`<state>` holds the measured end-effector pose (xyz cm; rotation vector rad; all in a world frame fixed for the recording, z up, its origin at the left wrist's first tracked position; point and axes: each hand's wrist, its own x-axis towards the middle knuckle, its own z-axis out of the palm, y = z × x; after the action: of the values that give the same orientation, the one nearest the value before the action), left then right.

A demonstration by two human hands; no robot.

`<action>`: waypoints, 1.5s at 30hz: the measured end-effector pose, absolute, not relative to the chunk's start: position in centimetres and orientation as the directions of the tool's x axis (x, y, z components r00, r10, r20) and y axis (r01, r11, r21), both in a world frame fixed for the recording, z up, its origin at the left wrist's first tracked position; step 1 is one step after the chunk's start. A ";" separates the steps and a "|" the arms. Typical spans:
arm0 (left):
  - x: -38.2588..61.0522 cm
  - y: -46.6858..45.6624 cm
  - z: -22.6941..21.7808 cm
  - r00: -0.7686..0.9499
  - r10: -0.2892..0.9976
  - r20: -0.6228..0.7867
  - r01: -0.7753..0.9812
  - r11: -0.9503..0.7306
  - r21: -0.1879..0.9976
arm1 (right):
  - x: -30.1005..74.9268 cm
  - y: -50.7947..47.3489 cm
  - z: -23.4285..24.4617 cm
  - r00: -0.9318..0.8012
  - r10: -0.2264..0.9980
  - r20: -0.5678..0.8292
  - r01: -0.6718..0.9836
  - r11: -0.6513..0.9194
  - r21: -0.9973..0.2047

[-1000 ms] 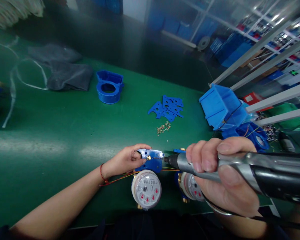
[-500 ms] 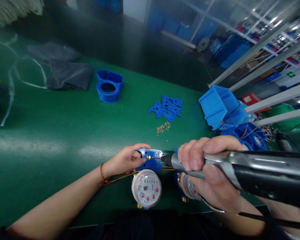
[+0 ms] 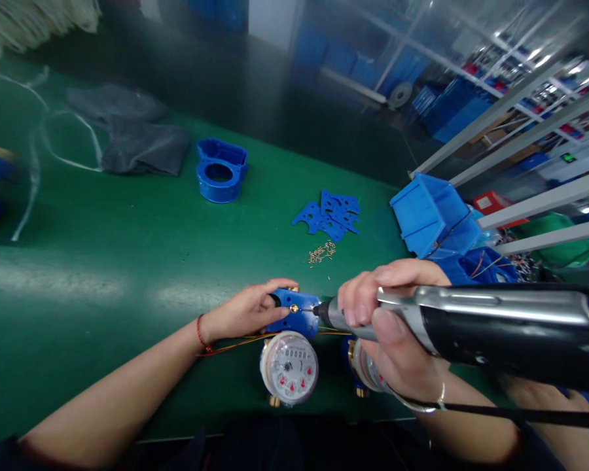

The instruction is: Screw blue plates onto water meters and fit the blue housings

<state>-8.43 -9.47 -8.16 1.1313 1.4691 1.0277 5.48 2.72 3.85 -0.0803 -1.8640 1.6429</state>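
Observation:
My right hand [image 3: 397,327] is wrapped round a silver and black power screwdriver [image 3: 500,327], which lies almost level. Its thin bit points left, over a blue plate [image 3: 302,320], with the tip close to a small round brass part [image 3: 294,308]. My left hand [image 3: 250,309] grips the left end of that plate between thumb and fingers. Just below the plate sits a water meter [image 3: 292,369] with a white dial and red pointers. Thin red and yellow wires [image 3: 240,342] run beside it. A second meter [image 3: 370,366] is partly hidden behind my right hand.
Several loose blue plates [image 3: 331,216] and a pile of tiny screws [image 3: 321,252] lie ahead on the green table [image 3: 147,261]. Further left are a blue ring-shaped housing [image 3: 220,171] and dark cloth [image 3: 142,140]. A light-blue bin [image 3: 429,216] stands right. Another person's arm [image 3: 554,418] shows lower right.
The screwdriver and my right hand have shifted slightly left, and the bit is nearer the brass part. My left hand keeps its grip on the plate. The view has shifted a little.

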 end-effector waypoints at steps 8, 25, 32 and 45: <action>-4.2 -13.0 -2.1 -0.278 0.731 0.623 0.875 -0.075 0.478 | 5.6 2.5 3.6 -0.806 0.450 0.384 -0.307 0.237 -0.922; 0.8 -11.2 -5.7 -0.170 0.706 0.688 0.823 -0.282 0.493 | 4.7 1.8 3.3 -0.782 0.474 0.405 -0.328 0.239 -0.914; 0.8 -11.2 -5.8 -0.165 0.712 0.683 0.815 -0.292 0.501 | 4.6 1.9 3.3 -0.786 0.476 0.395 -0.348 0.188 -0.919; 0.8 -11.1 -5.7 -0.154 0.701 0.696 0.818 -0.304 0.488 | 4.4 1.9 3.4 -0.804 0.437 0.404 -0.366 0.173 -0.914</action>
<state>0.79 -11.06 -5.74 2.1162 1.9174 1.5780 4.40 1.90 3.41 -0.0665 -1.8449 1.6952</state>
